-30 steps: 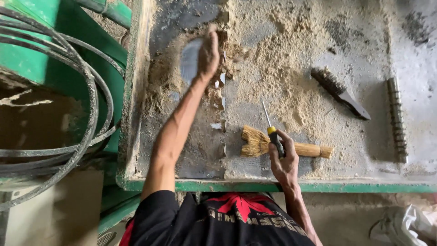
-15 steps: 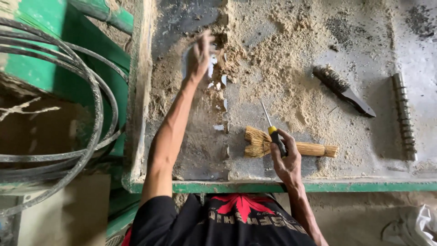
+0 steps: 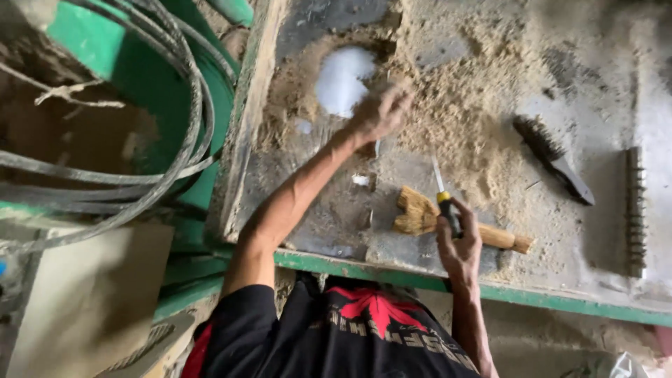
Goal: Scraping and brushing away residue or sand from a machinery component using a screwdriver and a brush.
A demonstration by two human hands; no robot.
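Dusty grey worktop with green front edge, heaped with sawdust; white patch now bared at upper left where the left hand, further out than half a second ago, sweeps across the pile, blurred, grip not readable. Wooden-handled broom-like brush flat near the front edge, unmoved, under the right hand, grip closed on a yellow-and-black screwdriver with blade pointing away. Dark wire brush, ridged metal bar, small white chips lying apart, undisturbed.
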